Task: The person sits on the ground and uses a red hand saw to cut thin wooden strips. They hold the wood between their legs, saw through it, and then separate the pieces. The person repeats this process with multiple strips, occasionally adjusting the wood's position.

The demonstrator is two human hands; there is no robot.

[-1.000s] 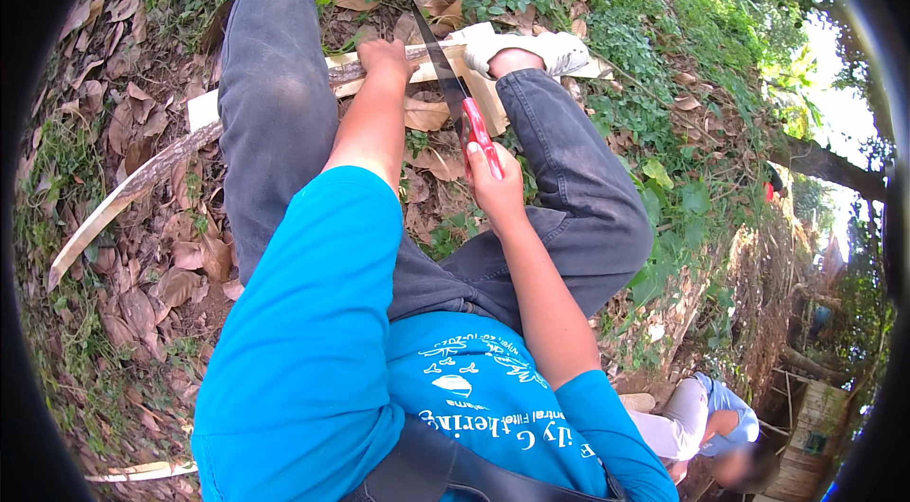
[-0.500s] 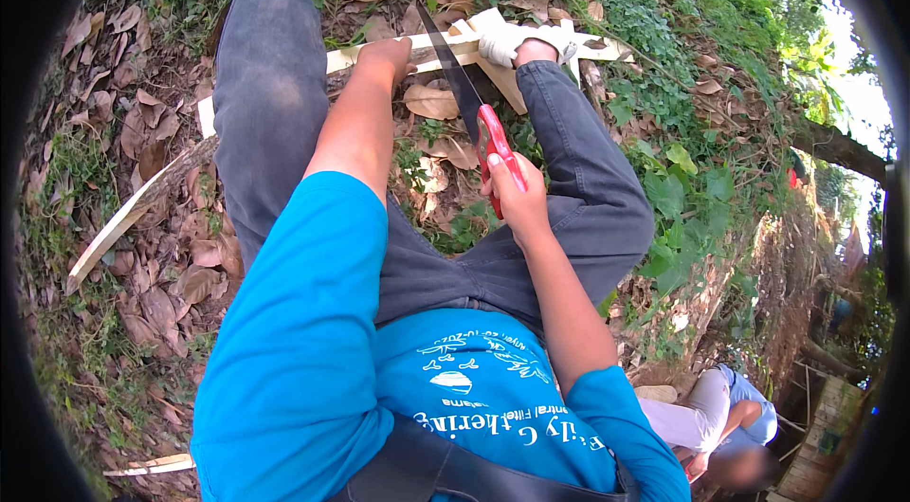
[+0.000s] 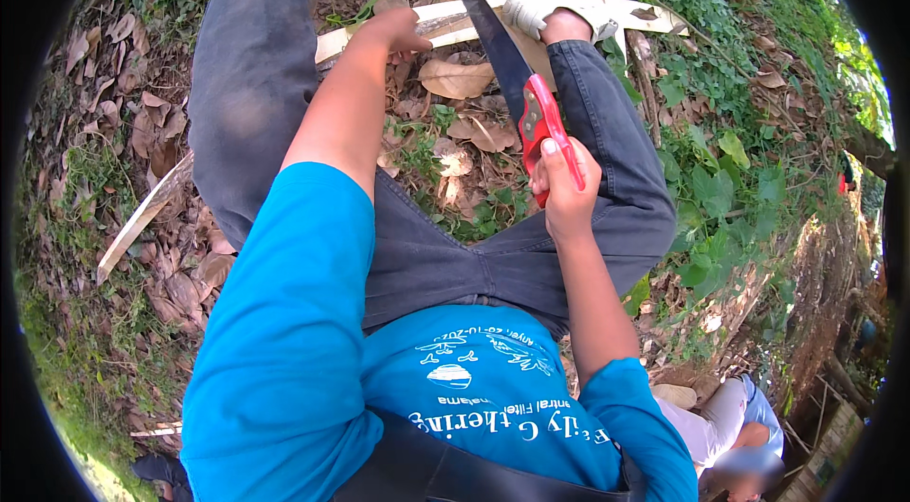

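Observation:
My right hand (image 3: 571, 184) is closed around the red handle of a hand saw (image 3: 488, 33). Its long dark blade tapers, points away from me and crosses a pale strip of split wood (image 3: 445, 18). Whether the teeth touch the wood cannot be made out. Left of the blade, my left hand (image 3: 393, 33) grips the strip, fingers curled over it. My right foot, in a light shoe (image 3: 526, 4), rests on or against the wood near its right part, where further pale pieces (image 3: 654, 20) cross it.
Dry brown leaves (image 3: 457, 77) and green plants (image 3: 716, 189) cover the ground. Another pale wood piece (image 3: 142, 222) lies left of my bent left knee. At lower right sits another person (image 3: 720, 426), near a tree trunk (image 3: 806, 312).
The view has shifted, so the wood and my right foot appear farther right. The saw's tip reaches farther forward beyond the strip. Both hands keep their holds.

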